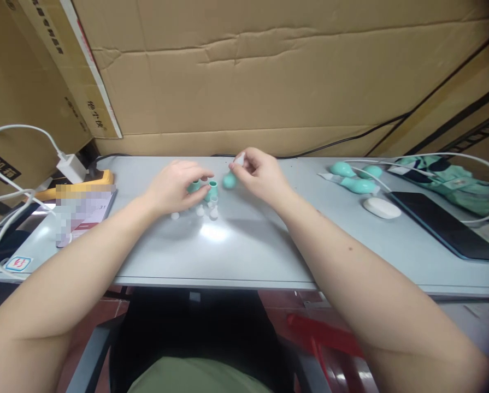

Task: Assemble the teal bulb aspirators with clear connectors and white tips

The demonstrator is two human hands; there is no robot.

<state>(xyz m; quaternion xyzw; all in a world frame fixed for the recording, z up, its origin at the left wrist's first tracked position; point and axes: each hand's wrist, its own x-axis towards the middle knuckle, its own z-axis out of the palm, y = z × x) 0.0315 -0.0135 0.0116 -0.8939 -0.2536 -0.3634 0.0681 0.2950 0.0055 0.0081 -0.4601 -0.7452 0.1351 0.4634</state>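
My left hand (174, 185) rests on the grey table (244, 251), fingers curled over small teal caps (211, 189) with their open ends up. Several small white tips (206, 212) lie on the table just in front of it. My right hand (260, 173) is raised a little to the right, pinching a small white tip (239, 160) above a teal rubber bulb (229, 180) that it also holds. The two hands are a short gap apart.
Finished teal bulbs with white tips (353, 177) lie at the right, beside a white oval case (381, 207), a dark tablet (445, 226), white cables and a teal bag (453, 180). A charger (71, 167) and papers (84, 210) sit at left. Cardboard walls stand behind.
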